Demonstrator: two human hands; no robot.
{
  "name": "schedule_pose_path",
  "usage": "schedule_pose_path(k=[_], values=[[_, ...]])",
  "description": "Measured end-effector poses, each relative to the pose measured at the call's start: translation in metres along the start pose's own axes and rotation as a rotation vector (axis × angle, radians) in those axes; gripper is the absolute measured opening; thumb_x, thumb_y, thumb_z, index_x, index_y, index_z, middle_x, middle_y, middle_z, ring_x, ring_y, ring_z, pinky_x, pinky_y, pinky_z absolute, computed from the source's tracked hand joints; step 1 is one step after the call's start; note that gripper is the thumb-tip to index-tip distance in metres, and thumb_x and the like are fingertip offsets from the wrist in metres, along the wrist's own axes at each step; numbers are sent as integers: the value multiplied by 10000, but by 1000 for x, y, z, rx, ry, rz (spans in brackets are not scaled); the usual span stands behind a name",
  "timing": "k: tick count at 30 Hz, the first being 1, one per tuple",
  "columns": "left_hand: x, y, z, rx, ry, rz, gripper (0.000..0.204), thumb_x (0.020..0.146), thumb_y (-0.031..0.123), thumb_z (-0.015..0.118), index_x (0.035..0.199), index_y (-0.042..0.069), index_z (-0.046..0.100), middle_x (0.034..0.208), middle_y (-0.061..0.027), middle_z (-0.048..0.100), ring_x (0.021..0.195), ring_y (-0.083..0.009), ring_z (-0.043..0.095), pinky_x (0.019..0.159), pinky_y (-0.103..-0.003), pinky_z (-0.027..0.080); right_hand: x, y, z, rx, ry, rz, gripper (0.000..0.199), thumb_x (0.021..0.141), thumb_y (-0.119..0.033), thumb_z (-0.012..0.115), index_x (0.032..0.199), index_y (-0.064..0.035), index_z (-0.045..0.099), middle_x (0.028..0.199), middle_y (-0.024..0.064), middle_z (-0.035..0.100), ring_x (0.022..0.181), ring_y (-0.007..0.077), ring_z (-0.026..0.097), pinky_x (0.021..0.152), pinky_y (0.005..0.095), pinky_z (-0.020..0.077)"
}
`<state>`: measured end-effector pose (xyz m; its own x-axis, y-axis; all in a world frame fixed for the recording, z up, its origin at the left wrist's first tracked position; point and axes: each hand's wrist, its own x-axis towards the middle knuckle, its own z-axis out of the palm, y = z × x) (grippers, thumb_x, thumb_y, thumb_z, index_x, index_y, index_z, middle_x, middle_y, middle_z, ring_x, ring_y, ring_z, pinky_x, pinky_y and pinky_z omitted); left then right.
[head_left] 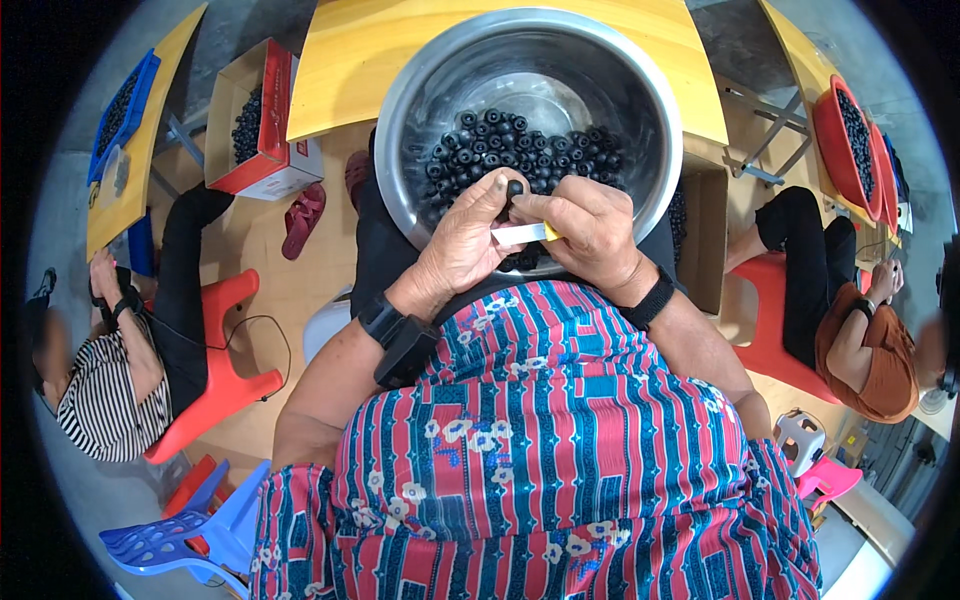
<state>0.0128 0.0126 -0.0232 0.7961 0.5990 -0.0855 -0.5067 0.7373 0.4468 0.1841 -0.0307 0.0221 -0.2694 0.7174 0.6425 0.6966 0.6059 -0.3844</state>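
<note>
Small black rounded piece at the left thumb tip, with a pale flat blade just nearer the body.

From left to right: an open red-and-white cardboard box [255,172] stands beside the yellow wooden counter [340,75]; the left hand [463,238] pinches the small black rounded piece [514,188] over a wide stainless-steel bowl [673,170] of loose black ring-shaped pieces [492,143]. The yellow-handled knife with a pale flat blade [517,235] lies roughly crosswise, gripped by the right hand [597,232], whose digits crowd the held piece and partly hide the handle.
</note>
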Motion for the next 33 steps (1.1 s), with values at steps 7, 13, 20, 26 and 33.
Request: schedule_pose_path(k=[7,13,20,26,33], values=[[1,3,4,87,-46,61,285,1000,350,485,1031,68,500,902,4,472,855,-78,502,794,-238,471,1,-3,-4,16,-21,-8,252,647,-60,702,881,-152,677,631,27,444,533,204,525,462,337,418],[1,6,6,193,-34,63,301,979,389,519,987,89,520,860,26,454,802,-51,462,725,-210,437,1,-4,-5,36,-8,-2,270,640,-44,702,883,-159,684,625,23,453,535,198,530,465,336,420],[3,-1,2,269,47,133,300,967,392,546,987,92,542,798,40,451,686,-34,397,600,-176,367,2,-7,-10,75,-2,112,246,632,-56,728,855,-149,684,631,36,481,549,209,543,492,339,430],[1,3,2,264,13,125,289,965,374,552,1010,89,554,794,34,443,654,-33,377,560,-179,346,-2,0,-7,152,110,305,117,703,-69,753,775,-67,661,678,98,574,611,263,584,552,340,458],[1,4,2,254,-45,140,281,978,353,529,1028,78,550,854,24,451,668,-45,371,572,-178,335,-4,8,0,242,104,650,140,754,-111,752,764,-11,654,718,115,625,673,252,620,634,324,482]])
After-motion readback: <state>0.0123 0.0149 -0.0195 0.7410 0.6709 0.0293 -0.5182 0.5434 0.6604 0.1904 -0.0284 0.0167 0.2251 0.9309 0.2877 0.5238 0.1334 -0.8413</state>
